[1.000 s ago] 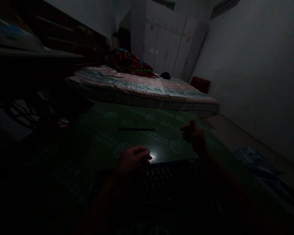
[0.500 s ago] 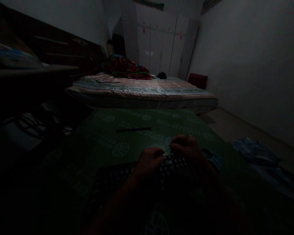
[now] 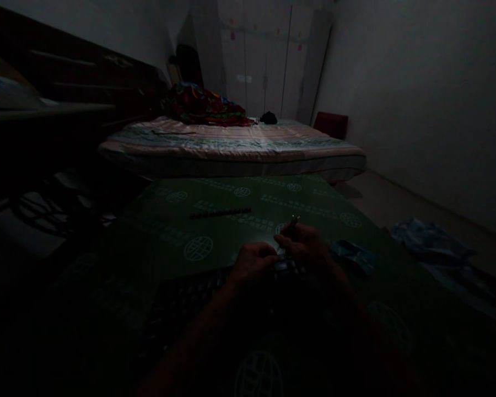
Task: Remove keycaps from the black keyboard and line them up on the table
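A dark keyboard [image 3: 190,298] lies on the green table, most of its right half hidden by my arms and deep shadow. My left hand [image 3: 254,263] rests on its upper edge, thumb and fingers closed together; whatever they may pinch is too dark to make out. Close beside it, my right hand [image 3: 303,242] is closed around a slim tool [image 3: 294,219], whose shiny end sticks up above the fingers. The right fingertips point down at the keys [image 3: 284,266] between both hands.
On the green tabletop [image 3: 227,237], a dark narrow strip [image 3: 221,213] lies beyond the keyboard. A bluish crumpled item [image 3: 357,257] sits right of my right hand. Past the table stands a bed [image 3: 231,149]; cloth [image 3: 430,240] is heaped at the right.
My right hand has turned and drawn in toward my left, and the slim tool's shiny end now shows above it. The left hand stays at the keyboard. The view has tilted slightly downward.
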A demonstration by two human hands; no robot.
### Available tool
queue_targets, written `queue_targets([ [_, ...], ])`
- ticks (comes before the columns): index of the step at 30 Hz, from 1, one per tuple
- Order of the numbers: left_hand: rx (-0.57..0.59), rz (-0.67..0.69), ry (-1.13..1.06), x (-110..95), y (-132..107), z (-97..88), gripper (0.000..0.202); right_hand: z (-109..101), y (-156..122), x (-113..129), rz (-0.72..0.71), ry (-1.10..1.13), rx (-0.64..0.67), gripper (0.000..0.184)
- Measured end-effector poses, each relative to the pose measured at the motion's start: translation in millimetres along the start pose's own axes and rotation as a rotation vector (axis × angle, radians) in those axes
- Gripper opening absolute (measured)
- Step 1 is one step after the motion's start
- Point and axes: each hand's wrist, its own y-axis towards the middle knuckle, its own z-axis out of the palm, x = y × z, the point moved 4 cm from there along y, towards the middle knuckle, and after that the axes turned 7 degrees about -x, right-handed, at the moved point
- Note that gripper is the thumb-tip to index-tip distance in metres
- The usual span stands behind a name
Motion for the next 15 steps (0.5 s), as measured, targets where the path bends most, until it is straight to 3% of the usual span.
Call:
queue_targets([
  [15,0.034,0.030,0.033,12,1,-5.6,0.022,14,-3,-4,-0.091,-0.207,0.014,0.016],
])
